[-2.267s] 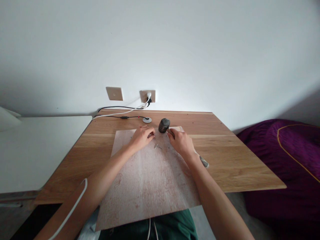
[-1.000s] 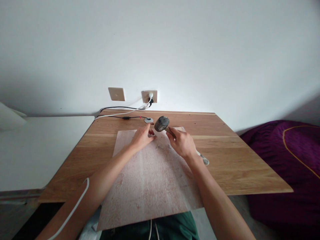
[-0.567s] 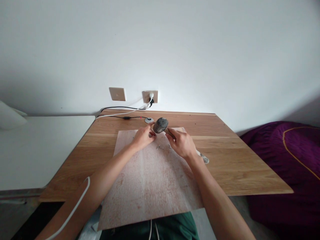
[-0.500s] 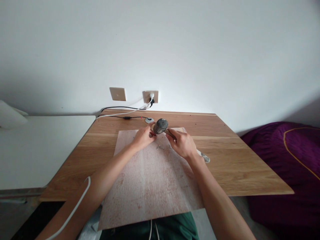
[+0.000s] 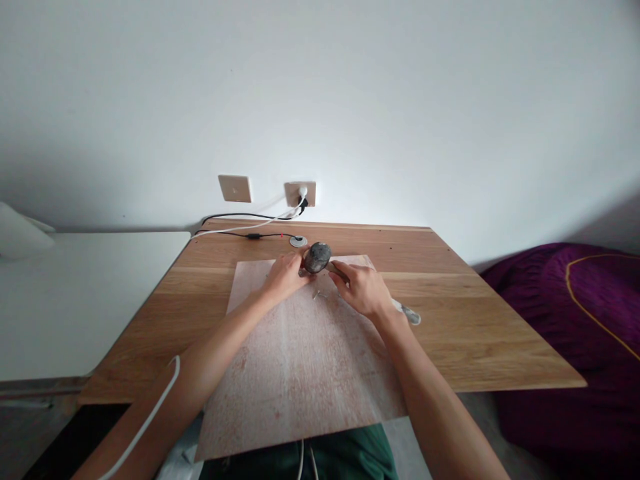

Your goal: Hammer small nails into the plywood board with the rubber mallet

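Note:
A pale reddish board (image 5: pixel 300 360) lies on a wooden desk (image 5: pixel 475 333). My right hand (image 5: pixel 364 291) is closed round the wooden handle of a hammer, whose dark round head (image 5: pixel 317 257) sits low over the board's far part. My left hand (image 5: pixel 284 277) rests on the board just left of the hammer head, fingers pinched together at its tip; what they hold is too small to make out. A few loose nails (image 5: pixel 316 293) lie on the board between my hands.
White and black cables (image 5: pixel 240 230) run from a wall socket (image 5: pixel 299 193) across the desk's back edge, beside a round grommet (image 5: pixel 298 241). A white surface (image 5: pixel 75 293) adjoins on the left. A purple cushion (image 5: pixel 575 333) lies to the right.
The hammer head has dropped from a raised position down toward my left fingertips. My left hand has stayed in place on the board.

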Demonstrator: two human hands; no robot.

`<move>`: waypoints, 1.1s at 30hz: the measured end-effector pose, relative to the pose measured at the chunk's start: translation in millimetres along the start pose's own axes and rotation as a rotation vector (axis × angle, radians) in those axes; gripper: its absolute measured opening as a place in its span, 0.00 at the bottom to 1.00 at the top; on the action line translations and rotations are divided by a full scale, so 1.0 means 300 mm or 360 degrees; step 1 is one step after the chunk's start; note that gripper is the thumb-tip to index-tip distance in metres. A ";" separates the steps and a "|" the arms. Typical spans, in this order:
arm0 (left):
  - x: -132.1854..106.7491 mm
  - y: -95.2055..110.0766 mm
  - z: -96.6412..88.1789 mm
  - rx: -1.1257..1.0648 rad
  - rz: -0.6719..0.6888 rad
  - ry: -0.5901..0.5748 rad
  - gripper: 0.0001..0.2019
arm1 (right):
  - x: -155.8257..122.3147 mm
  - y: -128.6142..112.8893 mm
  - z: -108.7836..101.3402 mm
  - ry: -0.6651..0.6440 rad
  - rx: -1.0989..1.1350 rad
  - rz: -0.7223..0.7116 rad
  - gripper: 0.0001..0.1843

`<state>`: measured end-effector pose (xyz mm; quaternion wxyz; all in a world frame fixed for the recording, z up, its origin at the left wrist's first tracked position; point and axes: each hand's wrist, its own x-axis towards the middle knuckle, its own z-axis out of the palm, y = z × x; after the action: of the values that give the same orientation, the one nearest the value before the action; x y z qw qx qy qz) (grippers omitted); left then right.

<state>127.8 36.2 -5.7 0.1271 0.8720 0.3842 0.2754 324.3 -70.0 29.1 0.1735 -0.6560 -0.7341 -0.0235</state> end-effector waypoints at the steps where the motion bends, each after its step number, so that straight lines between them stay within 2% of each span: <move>1: 0.000 -0.002 0.001 0.0020 0.0012 0.0017 0.31 | 0.001 -0.002 0.001 -0.0011 -0.0001 0.0010 0.19; 4: 0.000 -0.004 0.006 0.0066 0.0024 0.0062 0.29 | 0.003 -0.003 0.005 0.0015 -0.0006 0.0058 0.19; 8: 0.000 0.000 0.012 0.0033 0.0046 0.0004 0.28 | 0.003 0.001 0.008 0.0096 0.0002 0.0127 0.19; 12: 0.002 0.010 0.014 -0.0003 0.0029 -0.0026 0.29 | 0.002 -0.002 0.002 0.0086 0.0029 0.0128 0.18; 19: 0.003 0.025 0.002 -0.0025 -0.0084 -0.0060 0.14 | 0.000 -0.005 -0.002 0.0068 0.0045 0.0079 0.19; 24: 0.000 0.025 0.000 -0.0011 -0.0055 -0.0077 0.12 | -0.001 -0.002 -0.005 0.0082 0.0025 0.0049 0.21; 28: -0.004 0.022 0.003 0.0101 -0.0030 -0.0047 0.16 | -0.001 0.003 -0.005 0.0025 0.0013 0.0024 0.20; 33: -0.011 0.018 0.001 0.0082 0.0023 0.0047 0.38 | -0.001 0.003 -0.007 -0.0007 -0.0027 0.0007 0.19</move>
<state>129.4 30.2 -5.0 0.0967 0.8736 0.3867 0.2792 325.7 -70.7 30.8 0.1665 -0.6591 -0.7328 -0.0279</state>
